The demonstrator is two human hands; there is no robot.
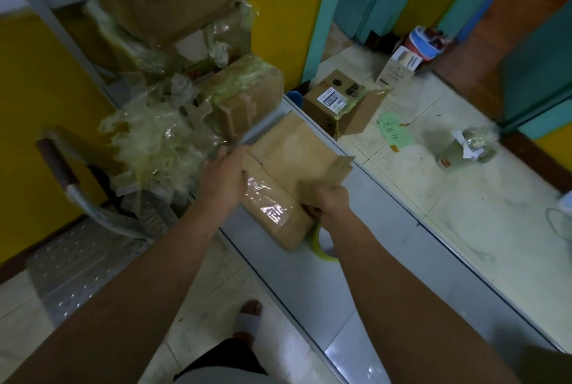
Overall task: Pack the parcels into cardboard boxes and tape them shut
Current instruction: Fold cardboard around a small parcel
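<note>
A flat brown cardboard box lies on the grey glass-topped counter, its near part covered with shiny clear tape. My left hand presses on the box's left edge. My right hand grips the flap at the box's near right side. A roll of yellowish tape sits on the counter just under my right wrist, partly hidden by it.
To the left stands a pile of taped cardboard parcels and crumpled plastic wrap on a chair. Seen through the counter's glass are a labelled box, a green paper note and a wrapped parcel. My sandalled foot stands on the tiled floor.
</note>
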